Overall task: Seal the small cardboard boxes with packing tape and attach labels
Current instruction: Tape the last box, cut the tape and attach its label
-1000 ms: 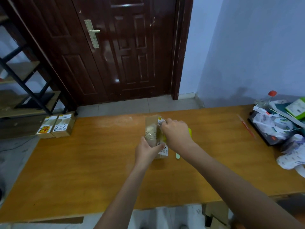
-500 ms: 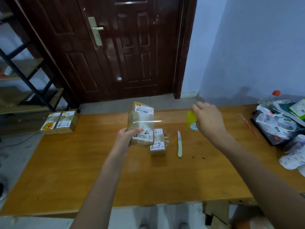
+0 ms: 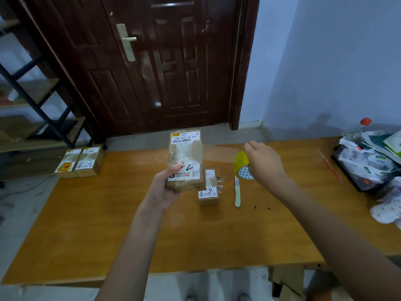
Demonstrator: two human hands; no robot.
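Head view: at frame centre the left hand (image 3: pixel 161 191) grips a cardboard box (image 3: pixel 184 160) from below, thumb on its labelled front, holding it upright and clear above the table (image 3: pixel 108 224). To the right of centre the right hand (image 3: pixel 263 162) is curled round a yellow tape roll (image 3: pixel 241 161), and a clear strip of tape (image 3: pixel 217 153) stretches level from the roll to the box's right edge (the strip is faint against the floor and table edge).

Just below and right of the held box, a smaller box (image 3: pixel 208 192) lies flat on the table, partly hidden behind it. A knife with a pale green handle (image 3: pixel 237 194) lies just right of that box, apart from it, blade pointing away from the viewer.

At the left, two more labelled boxes (image 3: pixel 79 161) sit side by side, touching, at the table's far left corner. At the right edge of the frame a heap of bags and papers (image 3: pixel 368 161) crowds that end of the table, with a red-capped bottle (image 3: pixel 358 129) behind it and a red pen (image 3: pixel 329 165) lying near the heap's left side.

Bare wood fills the lower left and lower middle of the frame, between the forearms and the near edge. A dark door (image 3: pixel 165 61) stands beyond the far edge.
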